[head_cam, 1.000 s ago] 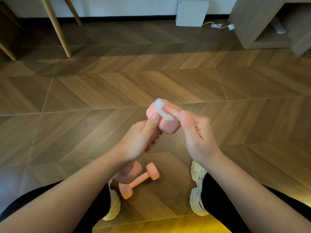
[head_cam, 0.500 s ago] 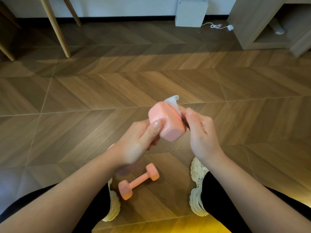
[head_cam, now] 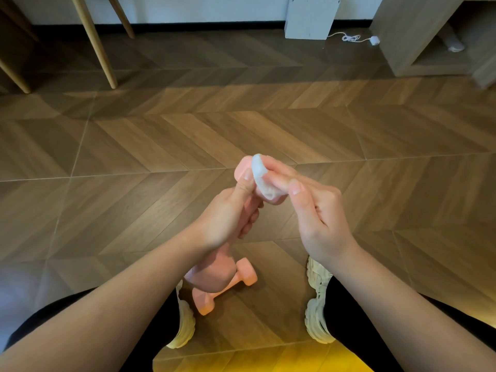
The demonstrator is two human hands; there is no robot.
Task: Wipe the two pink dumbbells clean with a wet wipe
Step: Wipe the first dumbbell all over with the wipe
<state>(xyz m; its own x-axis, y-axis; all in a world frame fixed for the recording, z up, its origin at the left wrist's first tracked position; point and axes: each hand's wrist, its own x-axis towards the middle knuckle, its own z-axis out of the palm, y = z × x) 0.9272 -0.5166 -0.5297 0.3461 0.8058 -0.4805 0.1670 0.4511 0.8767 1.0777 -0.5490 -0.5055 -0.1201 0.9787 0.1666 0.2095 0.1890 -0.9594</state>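
My left hand (head_cam: 228, 218) grips the handle of a pink dumbbell (head_cam: 243, 171), held up over the floor with its far head pointing away; its near head (head_cam: 214, 275) shows below my wrist. My right hand (head_cam: 314, 210) pinches a white wet wipe (head_cam: 261, 178) and presses it against the dumbbell's far head. The second pink dumbbell (head_cam: 228, 288) lies on the wooden floor between my feet, partly hidden behind the held one.
My two pale sneakers (head_cam: 318, 299) stand on the herringbone wood floor (head_cam: 134, 157). Wooden chair legs (head_cam: 94, 41) stand at the far left, a white box (head_cam: 311, 17) with a cable at the back wall, a wooden cabinet (head_cam: 410, 30) at the far right.
My right hand has brought the wipe from behind the dumbbell head back over its near face. My left hand has turned the dumbbell slightly.
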